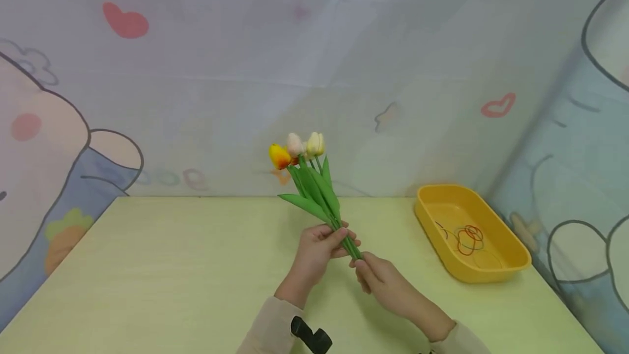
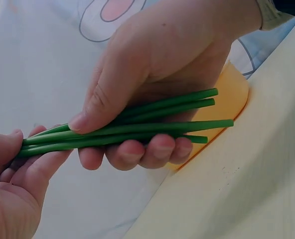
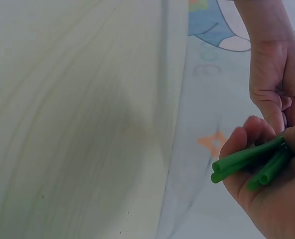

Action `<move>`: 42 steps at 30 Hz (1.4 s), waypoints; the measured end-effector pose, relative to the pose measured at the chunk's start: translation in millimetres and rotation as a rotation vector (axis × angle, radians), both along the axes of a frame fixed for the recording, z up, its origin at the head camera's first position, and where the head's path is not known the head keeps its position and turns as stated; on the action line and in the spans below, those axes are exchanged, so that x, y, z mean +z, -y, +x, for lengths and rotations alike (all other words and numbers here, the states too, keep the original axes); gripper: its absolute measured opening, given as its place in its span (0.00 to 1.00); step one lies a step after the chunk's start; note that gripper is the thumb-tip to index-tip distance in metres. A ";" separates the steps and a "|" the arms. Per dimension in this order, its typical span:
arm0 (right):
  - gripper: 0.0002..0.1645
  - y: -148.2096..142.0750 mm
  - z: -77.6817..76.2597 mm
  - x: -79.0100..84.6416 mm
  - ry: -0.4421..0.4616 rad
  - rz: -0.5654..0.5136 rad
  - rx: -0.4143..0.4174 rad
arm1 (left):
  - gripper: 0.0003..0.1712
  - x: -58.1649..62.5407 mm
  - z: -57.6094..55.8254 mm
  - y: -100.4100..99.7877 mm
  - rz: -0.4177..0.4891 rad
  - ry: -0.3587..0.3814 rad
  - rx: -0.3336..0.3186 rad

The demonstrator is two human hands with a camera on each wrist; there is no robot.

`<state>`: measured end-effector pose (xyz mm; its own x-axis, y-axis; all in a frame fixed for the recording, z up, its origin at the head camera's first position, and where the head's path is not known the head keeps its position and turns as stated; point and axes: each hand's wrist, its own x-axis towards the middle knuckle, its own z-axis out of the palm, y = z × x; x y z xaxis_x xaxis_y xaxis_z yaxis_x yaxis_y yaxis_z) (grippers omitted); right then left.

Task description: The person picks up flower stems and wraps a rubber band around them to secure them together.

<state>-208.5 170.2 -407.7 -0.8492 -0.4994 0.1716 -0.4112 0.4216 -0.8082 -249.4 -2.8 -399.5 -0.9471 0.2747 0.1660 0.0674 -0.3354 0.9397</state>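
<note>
A small bunch of artificial tulips (image 1: 314, 184) is held up over the table, leaning to the left, with orange-yellow, pale pink and cream blooms above green leaves. My left hand (image 1: 318, 245) grips the stems just below the leaves, thumb across the front. Lower down, my right hand (image 1: 385, 283) holds the stem ends between thumb and curled fingers. In the left wrist view the green stems (image 2: 152, 132) lie across the right hand's fingers, their cut ends sticking out past the palm. The right wrist view shows the stem ends (image 3: 247, 162) pointing toward the camera.
A yellow plastic tray (image 1: 432, 228) stands at the right of the pale table (image 1: 172, 277), with several thin coloured rubber bands (image 1: 470, 239) inside. Behind the table hangs a printed cloth backdrop (image 1: 236, 70).
</note>
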 end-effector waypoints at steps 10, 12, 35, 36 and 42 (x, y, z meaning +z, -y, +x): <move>0.20 -14.6 -7.7 12.5 0.014 0.060 -0.013 | 0.16 1.5 1.1 -3.2 0.017 -0.029 0.031; 0.21 -20.5 -9.8 17.8 -0.001 0.071 -0.031 | 0.16 2.4 1.1 -2.8 0.022 -0.031 0.033; 0.23 -117.1 -41.1 61.2 -0.217 0.107 -0.381 | 0.15 5.0 -1.5 -2.1 0.017 -0.006 0.055; 0.24 -121.6 -42.2 60.6 -0.216 0.102 -0.392 | 0.15 4.9 -1.6 -2.6 0.018 -0.007 0.055; 0.29 -143.9 -50.7 55.4 -0.172 0.104 -0.451 | 0.15 4.8 -2.4 -4.3 0.016 -0.009 0.051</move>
<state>-259.2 314.0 -352.3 -0.9484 -0.1109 0.2971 -0.2933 0.6632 -0.6886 -251.8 1.5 -394.7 -0.9582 0.2233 0.1787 0.0934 -0.3462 0.9335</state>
